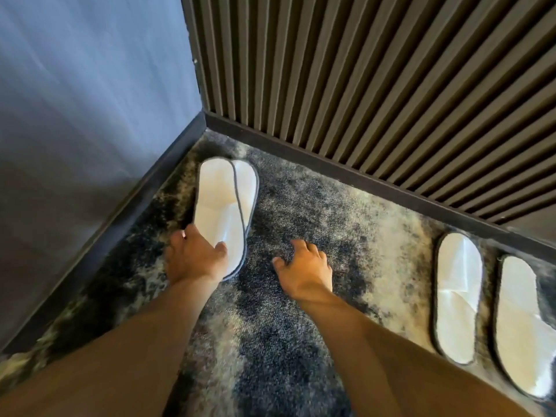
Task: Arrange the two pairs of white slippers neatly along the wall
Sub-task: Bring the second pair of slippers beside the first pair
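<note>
Two white cloth slippers (224, 212) lie overlapped by the corner; the left hand (192, 257) pinches their near end, presumably to separate them, while the right hand (304, 269) hovers spread and empty.

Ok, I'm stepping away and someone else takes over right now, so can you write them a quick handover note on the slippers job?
Left hand: fingers on the near end of the stacked pair, which lies by the corner with one slipper overlapping the other; not clearly gripped.
Right hand: open and empty, over the carpet, touching no slipper.
Done: the right pair lies side by side, apart, near the slatted wall.
Left: separate the stacked pair and probably set those two side by side along the wall, matching the right pair.
</note>
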